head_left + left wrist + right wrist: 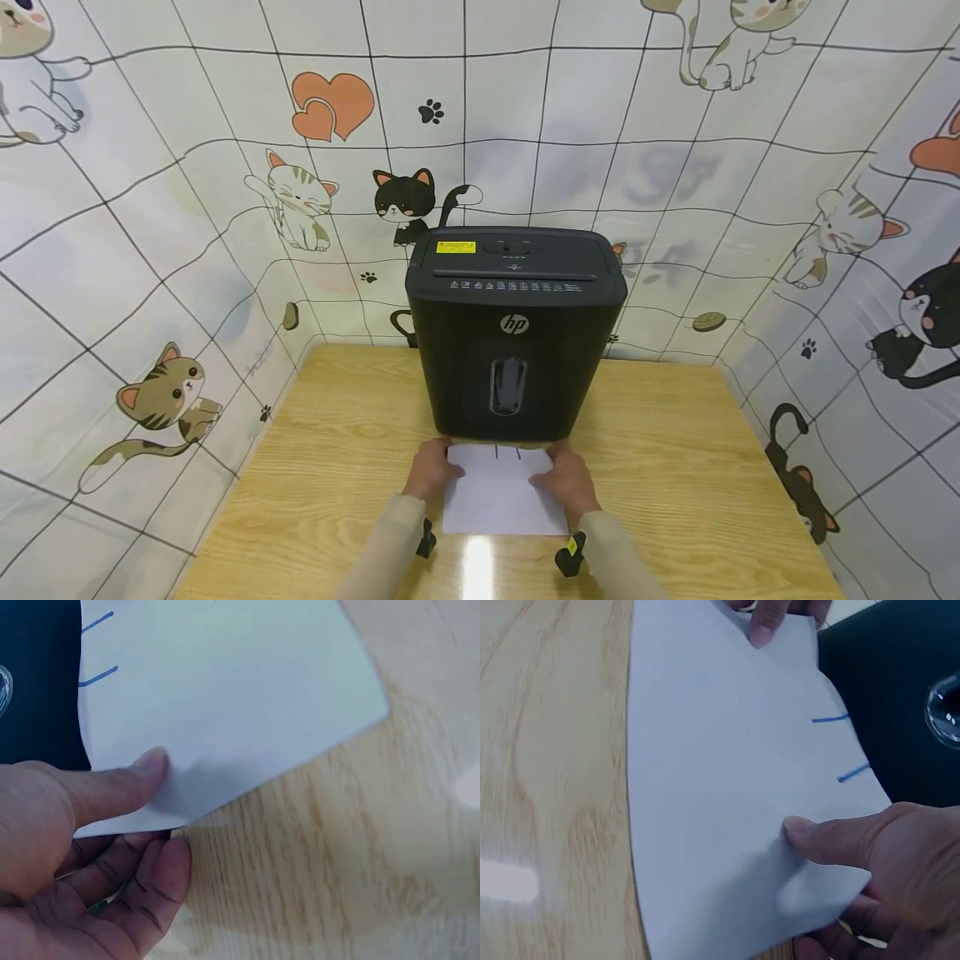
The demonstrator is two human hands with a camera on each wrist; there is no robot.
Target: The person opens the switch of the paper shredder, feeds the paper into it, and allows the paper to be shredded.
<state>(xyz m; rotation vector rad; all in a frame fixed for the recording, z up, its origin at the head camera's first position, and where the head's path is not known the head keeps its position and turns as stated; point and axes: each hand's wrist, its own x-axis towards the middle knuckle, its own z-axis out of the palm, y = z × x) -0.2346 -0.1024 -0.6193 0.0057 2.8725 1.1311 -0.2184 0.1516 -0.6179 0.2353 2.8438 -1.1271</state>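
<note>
A white sheet of paper (504,496) with two short blue pen strokes at its far edge is held in front of a black HP paper shredder (513,350). My left hand (432,471) pinches the sheet's left side, thumb on top and curled fingers beneath, as the left wrist view shows. On the opposite side my right hand (572,481) grips the paper the same way, its thumb (832,838) pressing on the upper face. The far part of the sheet bends slightly between the hands. Part of the shredder's lower front shows right behind the paper in both wrist views.
The shredder stands upright at the back of the wooden table (675,467), its feed slot (514,276) on top. A yellow label (456,247) marks its upper left. Cloth walls (525,108) printed with cats and grid lines enclose the table at the back and sides.
</note>
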